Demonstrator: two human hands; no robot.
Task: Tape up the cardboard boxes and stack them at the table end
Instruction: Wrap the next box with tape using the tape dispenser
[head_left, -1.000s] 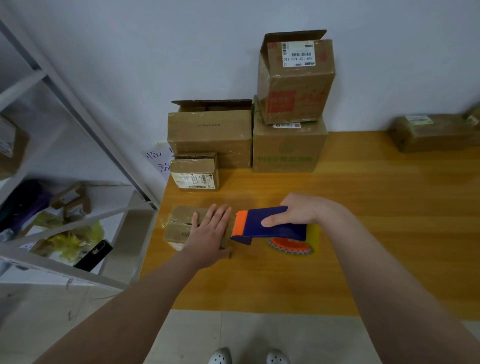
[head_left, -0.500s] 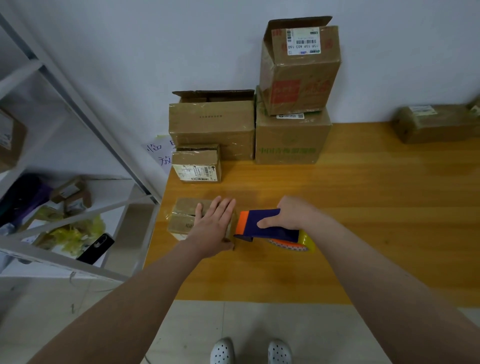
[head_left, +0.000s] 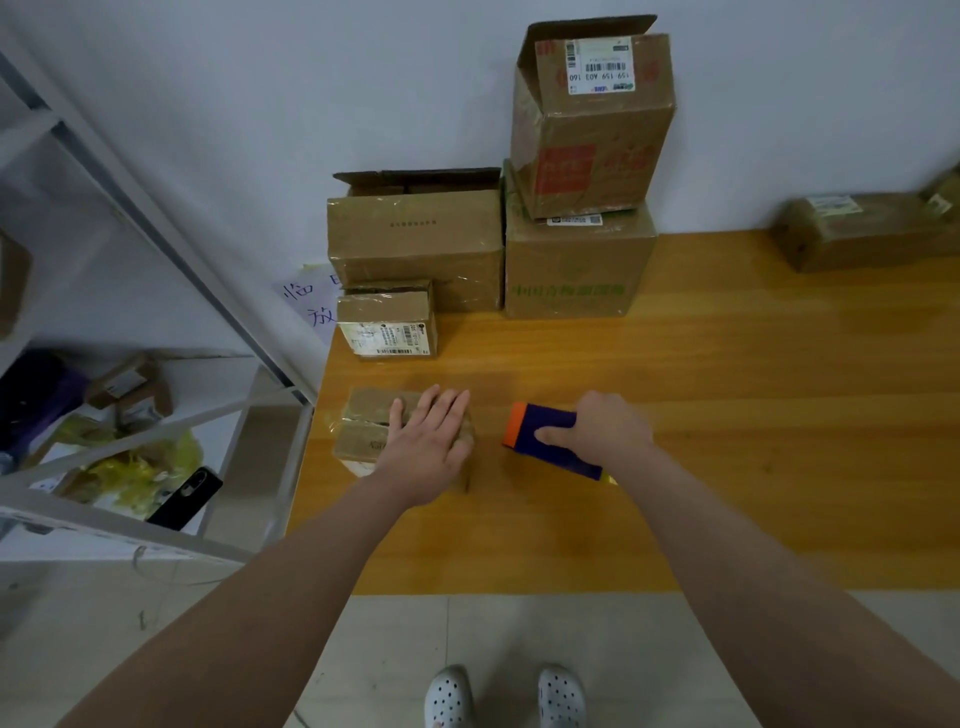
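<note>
Your left hand (head_left: 426, 449) lies flat on the small box (head_left: 361, 434) at the centre-left of the frame, its fingers straight and pressing, clasping nothing. Your right hand (head_left: 610, 434) has its fingers wrapped round the tape dispenser (head_left: 543, 436), just right of the box and apart from it, with the orange end toward it. The box rests at the left edge of the surface (head_left: 753, 415). This looks like the taping step: press the flaps shut with that palm, set the orange end on the box's right side, then draw straight along the seam. 4 stacked boxes (head_left: 576, 270) stand upper centre by the wall.
</note>
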